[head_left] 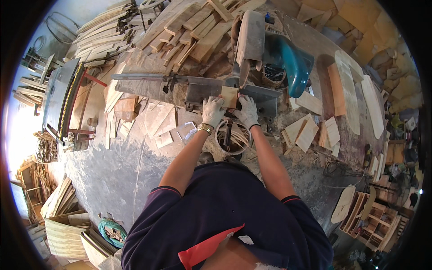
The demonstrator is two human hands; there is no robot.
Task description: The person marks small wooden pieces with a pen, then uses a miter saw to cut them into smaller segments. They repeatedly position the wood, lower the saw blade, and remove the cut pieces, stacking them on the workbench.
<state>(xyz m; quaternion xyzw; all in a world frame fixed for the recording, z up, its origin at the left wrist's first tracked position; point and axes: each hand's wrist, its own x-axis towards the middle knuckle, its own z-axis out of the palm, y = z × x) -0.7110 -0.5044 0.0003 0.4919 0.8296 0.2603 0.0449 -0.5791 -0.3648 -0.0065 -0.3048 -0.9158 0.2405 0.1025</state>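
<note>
Between my two gloved hands a small square block of pale wood (229, 96) sits on the bed of a miter saw (251, 38). My left hand (213, 110), in a whitish work glove with a watch at the wrist, grips the block's left side. From the right, my right hand (247, 111), gloved alike, grips its other side. Both sets of fingers are partly hidden at the block. Behind them stands the grey metal fence (204, 92). The saw's dusty guard rises just beyond the block, with its teal motor housing (291, 65) to the right.
Below my hands stands a round bucket (218, 143) holding thin wood strips. Planks (180, 38) are heaped behind the saw. Offcuts (159, 119) lie left and right on the floor. A dark table-like machine (63, 101) stands at far left. Long curved boards (346, 90) lie at right.
</note>
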